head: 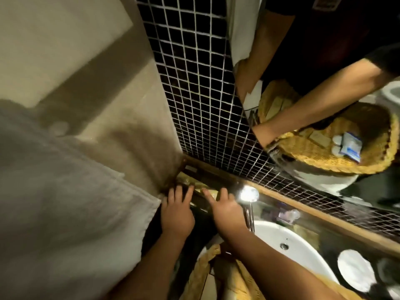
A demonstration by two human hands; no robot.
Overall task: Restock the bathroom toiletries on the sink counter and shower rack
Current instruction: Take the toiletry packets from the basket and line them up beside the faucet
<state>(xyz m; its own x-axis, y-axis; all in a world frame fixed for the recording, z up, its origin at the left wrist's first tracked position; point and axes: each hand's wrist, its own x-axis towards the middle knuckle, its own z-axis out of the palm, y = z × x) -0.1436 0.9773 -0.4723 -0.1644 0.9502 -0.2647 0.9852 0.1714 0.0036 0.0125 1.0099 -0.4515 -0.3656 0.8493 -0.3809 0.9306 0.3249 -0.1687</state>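
My left hand (177, 213) and my right hand (225, 207) reach side by side into the far left corner of the sink counter. Their straight fingers touch flat yellowish packets (188, 182) lying in a dark tray (203, 173) against the black mosaic wall. Neither hand grips anything that I can see. A woven yellow basket (203, 267) sits below my arms at the counter's near edge. The mirror above reflects that basket (355, 163) with small packets and sachets inside.
A white towel (65, 191) hangs at the left, close to my left arm. The white basin (287, 245) and chrome tap (249, 195) lie right of my hands. A white round dish (355, 270) sits at the counter's right. The mirror shows my arms.
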